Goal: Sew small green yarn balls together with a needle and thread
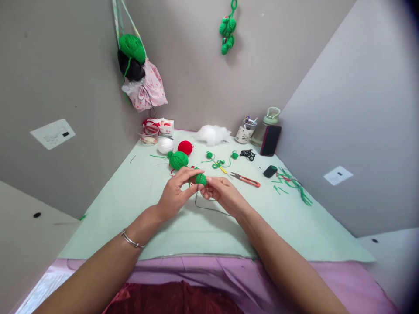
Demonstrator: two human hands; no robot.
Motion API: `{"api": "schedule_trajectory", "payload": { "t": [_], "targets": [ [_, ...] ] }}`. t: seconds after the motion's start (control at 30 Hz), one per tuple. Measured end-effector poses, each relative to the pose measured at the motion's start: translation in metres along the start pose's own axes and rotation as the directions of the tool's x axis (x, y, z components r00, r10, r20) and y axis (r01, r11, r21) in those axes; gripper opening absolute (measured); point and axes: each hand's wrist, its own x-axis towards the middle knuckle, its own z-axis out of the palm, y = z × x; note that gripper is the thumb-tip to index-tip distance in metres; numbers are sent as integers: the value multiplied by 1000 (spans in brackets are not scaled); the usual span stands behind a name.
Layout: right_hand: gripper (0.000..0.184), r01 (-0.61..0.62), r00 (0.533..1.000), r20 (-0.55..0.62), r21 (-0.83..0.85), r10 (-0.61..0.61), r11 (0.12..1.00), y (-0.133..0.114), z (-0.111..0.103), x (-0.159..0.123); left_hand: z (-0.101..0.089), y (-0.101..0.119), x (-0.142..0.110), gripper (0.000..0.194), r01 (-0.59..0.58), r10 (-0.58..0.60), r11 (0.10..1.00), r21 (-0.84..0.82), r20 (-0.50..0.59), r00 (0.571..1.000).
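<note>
Above the middle of the table, my left hand (176, 189) is closed round a small green crocheted piece (200, 179). The fingers of my right hand (224, 194) pinch the same piece from its right side; whether a needle is between them I cannot make out. A dark thread (209, 208) hangs from the piece and runs to the right under my right hand. Just behind my left hand sits a ball of green yarn (178, 160). Orange thread snips (246, 179) lie to the right of my right hand.
Red yarn (185, 147), white yarn (165, 145) and white stuffing (213, 134) lie at the back. Small green pieces with a yellow-handled hook (222, 169) lie mid-table. A pen holder (245, 131), bottle (260, 133), phone (270, 141) and yarn scraps (296, 185) are at right.
</note>
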Motion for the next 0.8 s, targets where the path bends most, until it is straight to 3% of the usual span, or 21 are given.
{"api": "schedule_trajectory", "payload": {
  "t": [0.23,0.47,0.8],
  "targets": [
    [46,80,997,-3,-123,-80,989,-6,-1,-3,1,5,-1,31,100,-101,987,-123,0,995],
    [29,203,952,-174,-259,-252,944,-17,-1,-10,-3,7,3,34,197,-217,951,-240,-63,974],
    [23,369,870,-128,-472,-476,801,-2,7,-7,3,4,4,34,212,-221,926,-311,6,975]
  ]
}}
